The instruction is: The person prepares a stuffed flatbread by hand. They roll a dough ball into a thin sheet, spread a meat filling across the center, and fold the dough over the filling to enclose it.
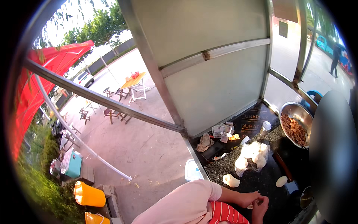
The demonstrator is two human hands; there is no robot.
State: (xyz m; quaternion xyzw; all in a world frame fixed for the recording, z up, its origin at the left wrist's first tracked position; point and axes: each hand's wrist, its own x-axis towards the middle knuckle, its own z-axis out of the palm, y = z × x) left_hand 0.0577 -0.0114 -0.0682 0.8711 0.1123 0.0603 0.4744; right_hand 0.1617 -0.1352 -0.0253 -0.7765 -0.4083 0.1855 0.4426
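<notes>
My left hand (249, 199), below a pale pink sleeve, meets my right hand (259, 207) over the dark worktop. Between their fingers, a small whitish piece of dough (249, 206) partly shows; the fingers hide the rest. Above them lie a pale dough lump (231, 181) and, further right, a flat round piece of dough (281, 181). A clear plastic bag holding several white dough balls (253, 155) rests on the speckled stone edge. Beside it is a reddish-brown wooden stick (284, 168). A steel bowl (285, 107) at the right contains brown minced filling (293, 130).
A metal-lidded shaker (265, 127), banknotes (221, 130), a crumpled cloth (205, 142) and a dark flat case (212, 151) lie along the back. Another metal vessel (306, 197) stands at right. Metal framing and a pale panel (215, 84) border the worktop. A blurred shape covers the right side.
</notes>
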